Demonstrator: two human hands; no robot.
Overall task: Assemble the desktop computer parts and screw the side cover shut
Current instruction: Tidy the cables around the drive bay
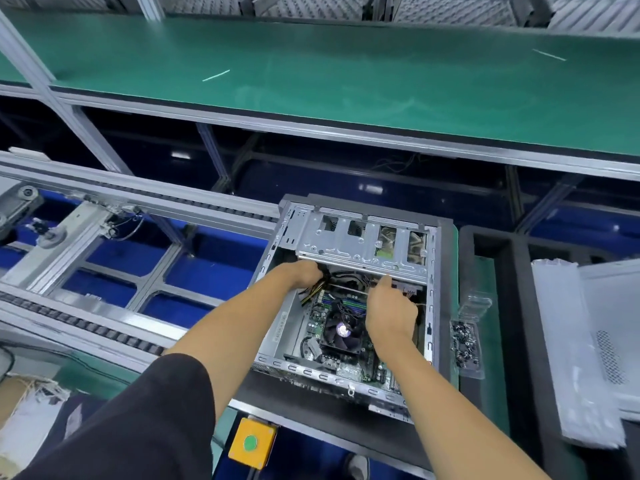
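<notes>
One long green shelf [346, 74] runs across the top of the view, with two thin white sticks [215, 75] lying on it, well apart. Below it, one roller conveyor [86, 327] crosses the left side.

One open computer case [349, 306] lies on its side on a dark pallet [311, 403] in the middle, its open face up. Inside it sit one motherboard [346, 365], one black cooler fan [342, 330] on the board, one metal drive cage [363, 240] across the far end, and a bundle of black and yellow cables [317, 289] just under the cage.

To the right, one pale side cover [613, 337] lies flat on a white plastic-wrapped sheet [561, 358] on the surface, well apart from the case.

Two bare hands reach into the case. The left hand [304, 273] is at the cable bundle beneath the cage; its fingers curl down out of sight among the cables, so I cannot tell for sure whether they pinch them. The right hand [391, 306] is above the board's right part, its index finger stretched toward the cage edge and the other fingers curled under; whether they hold anything cannot be told.

One clear plastic tray [465, 344] sits just beside the case's right wall, holding many small dark screws, too small to count. One yellow button box [252, 443] with one green button is at the near edge.
</notes>
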